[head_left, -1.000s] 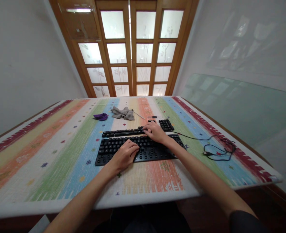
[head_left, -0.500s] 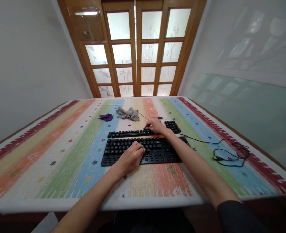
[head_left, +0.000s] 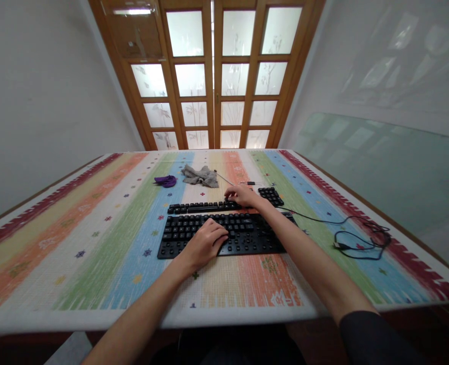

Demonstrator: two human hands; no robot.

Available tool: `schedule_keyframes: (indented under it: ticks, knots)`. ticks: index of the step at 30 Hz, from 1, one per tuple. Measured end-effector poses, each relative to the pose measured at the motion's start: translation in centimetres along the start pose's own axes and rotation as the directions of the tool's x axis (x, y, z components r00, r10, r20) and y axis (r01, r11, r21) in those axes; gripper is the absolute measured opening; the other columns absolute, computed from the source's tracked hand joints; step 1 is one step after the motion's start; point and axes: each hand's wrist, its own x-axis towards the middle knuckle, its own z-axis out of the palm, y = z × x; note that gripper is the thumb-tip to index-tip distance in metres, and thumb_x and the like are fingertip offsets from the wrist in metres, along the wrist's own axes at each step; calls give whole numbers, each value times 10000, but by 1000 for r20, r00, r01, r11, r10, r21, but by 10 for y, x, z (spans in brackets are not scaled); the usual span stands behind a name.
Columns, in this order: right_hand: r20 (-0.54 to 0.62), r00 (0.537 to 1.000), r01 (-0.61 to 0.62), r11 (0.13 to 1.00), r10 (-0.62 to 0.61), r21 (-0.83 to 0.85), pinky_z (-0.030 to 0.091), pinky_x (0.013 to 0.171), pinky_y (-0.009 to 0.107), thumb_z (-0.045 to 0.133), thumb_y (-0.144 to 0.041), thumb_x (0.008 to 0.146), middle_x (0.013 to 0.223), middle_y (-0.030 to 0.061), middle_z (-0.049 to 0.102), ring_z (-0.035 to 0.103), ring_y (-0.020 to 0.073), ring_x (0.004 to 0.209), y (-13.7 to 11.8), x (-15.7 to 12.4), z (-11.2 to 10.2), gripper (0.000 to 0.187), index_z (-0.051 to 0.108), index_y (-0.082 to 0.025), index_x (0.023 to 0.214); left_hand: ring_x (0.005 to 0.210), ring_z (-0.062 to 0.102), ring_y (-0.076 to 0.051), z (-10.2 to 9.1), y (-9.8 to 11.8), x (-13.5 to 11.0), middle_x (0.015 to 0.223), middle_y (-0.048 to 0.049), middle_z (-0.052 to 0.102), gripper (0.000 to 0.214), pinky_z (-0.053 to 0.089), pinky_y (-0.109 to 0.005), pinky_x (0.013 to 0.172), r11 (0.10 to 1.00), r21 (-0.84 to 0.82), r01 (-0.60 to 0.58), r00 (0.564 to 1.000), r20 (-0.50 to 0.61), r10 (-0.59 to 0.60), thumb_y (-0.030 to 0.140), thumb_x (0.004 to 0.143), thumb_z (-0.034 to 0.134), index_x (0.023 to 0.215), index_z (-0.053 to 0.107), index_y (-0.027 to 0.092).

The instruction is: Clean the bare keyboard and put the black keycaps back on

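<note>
A black keyboard [head_left: 188, 234] lies on the table, its upper rows capped and its lower right part showing bare key posts. My left hand [head_left: 208, 241] rests on the keyboard near its front middle, fingers bent and close together; whatever is under the fingertips is hidden. Behind the keyboard runs a line of loose black keycaps [head_left: 194, 208]. At that line's right end, my right hand [head_left: 243, 195] has thumb and fingers pinched on a keycap [head_left: 229, 199], which is mostly covered. A block of more keycaps [head_left: 270, 196] sits just right of my right hand.
A purple cloth [head_left: 166, 181] and a crumpled grey cloth [head_left: 200, 176] lie farther back. Near the right hand are a thin rod [head_left: 224, 178] and a small dark-handled tool [head_left: 250, 183]. The keyboard's black cable [head_left: 361, 246] coils at the right on the striped tablecloth [head_left: 106, 263].
Both hands stay in nearly the same places, the right one at the loose keycaps and the left one on the keyboard. The view has shifted slightly.
</note>
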Motion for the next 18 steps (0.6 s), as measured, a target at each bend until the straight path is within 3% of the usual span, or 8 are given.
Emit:
schedule_keyframes:
  ticks: [18]
  knots:
    - [68,998,23,998,-19,-51,494,695,235,700,-82,752,874,70,776,699,187,790,-2,4,-9,205,798,-187,899,887,539,-207,0,-1,1,921,-98,669,175,541,-372,782,997,68,-27,999,21,26,110,943,509,981,677,142]
